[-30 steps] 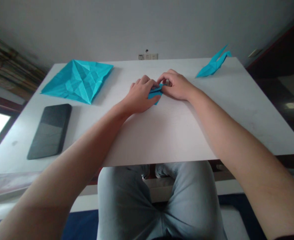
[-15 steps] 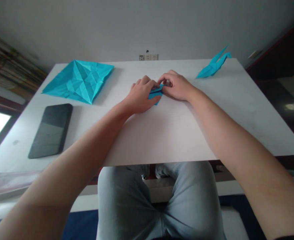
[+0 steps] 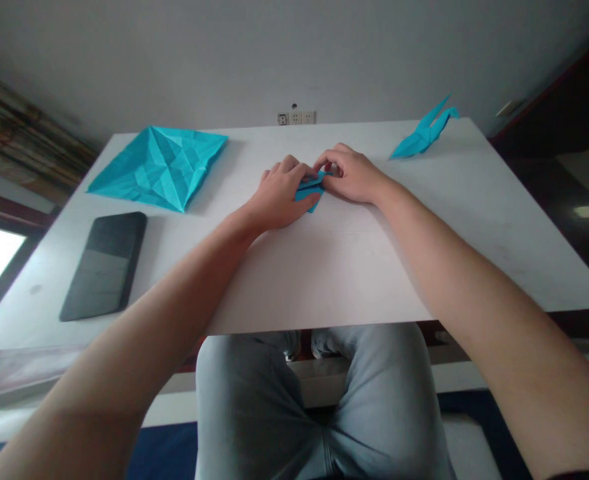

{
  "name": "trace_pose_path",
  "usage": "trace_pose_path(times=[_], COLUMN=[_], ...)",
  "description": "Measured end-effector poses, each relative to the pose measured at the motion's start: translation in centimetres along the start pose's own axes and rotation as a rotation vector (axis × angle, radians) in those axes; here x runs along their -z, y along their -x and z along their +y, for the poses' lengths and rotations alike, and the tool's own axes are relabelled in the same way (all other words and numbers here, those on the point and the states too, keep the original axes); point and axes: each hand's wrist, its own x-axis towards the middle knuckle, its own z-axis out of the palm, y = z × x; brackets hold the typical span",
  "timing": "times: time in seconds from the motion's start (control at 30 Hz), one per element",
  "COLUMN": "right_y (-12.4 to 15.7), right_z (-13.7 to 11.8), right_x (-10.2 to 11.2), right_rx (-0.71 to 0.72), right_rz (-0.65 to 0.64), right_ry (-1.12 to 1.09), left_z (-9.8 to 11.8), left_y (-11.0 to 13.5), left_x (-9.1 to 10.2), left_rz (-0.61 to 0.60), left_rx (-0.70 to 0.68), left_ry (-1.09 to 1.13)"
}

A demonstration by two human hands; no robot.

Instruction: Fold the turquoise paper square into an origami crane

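Note:
A small folded piece of blue paper [image 3: 308, 193] lies on the white table [image 3: 344, 267], mostly hidden under my hands. My left hand [image 3: 280, 193] presses down on it with curled fingers. My right hand [image 3: 350, 173] pinches its far right end, fingers closed together. Both hands meet over the paper near the table's middle.
A large creased blue paper square [image 3: 159, 167] lies at the far left. A folded blue paper crane [image 3: 424, 133] sits at the far right corner. A dark phone-like slab [image 3: 104, 265] rests near the left front edge. Wall sockets [image 3: 297, 118] are behind the table.
Both hands stay pressed on the small blue paper with almost no motion. The view has shifted slightly downward.

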Motion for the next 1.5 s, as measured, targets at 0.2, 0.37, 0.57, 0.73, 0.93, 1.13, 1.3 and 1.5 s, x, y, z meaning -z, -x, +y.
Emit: trace_pose_path(times=[0.2, 0.37, 0.57, 0.73, 0.93, 1.13, 1.3, 1.5], right_y=[0.0, 0.0, -0.1, -0.1, -0.1, -0.1, -0.3, -1.0], right_z=[-0.1, 0.1, 0.5, 0.5, 0.8, 0.9, 1.4, 2.2], right_x=[0.0, -0.1, -0.2, -0.2, -0.2, -0.1, -0.2, 0.0], right_rx=[0.004, 0.013, 0.031, 0.033, 0.037, 0.035, 0.051, 0.061], right_rz=[0.0, 0.009, 0.012, 0.012, 0.012, 0.013, -0.005, -0.01], right_ry=[0.003, -0.011, -0.021, -0.023, -0.032, -0.033, -0.068, -0.115], left_z=[0.4, 0.3, 0.0, 0.0, -0.1, -0.2, 0.0, -0.1], left_y=[0.0, 0.0, 0.0, 0.0, 0.0, 0.0, 0.0, 0.0], left_x=[0.5, 0.5, 0.3, 0.2, 0.0, 0.0, 0.1, 0.1], left_rz=[-0.03, -0.026, -0.015, -0.02, -0.006, -0.002, -0.003, 0.009], left_rx=[0.009, -0.006, -0.012, 0.0, -0.011, -0.009, 0.003, -0.002], left_ry=[-0.009, 0.0, 0.0, -0.006, -0.007, 0.0, 0.012, 0.026])
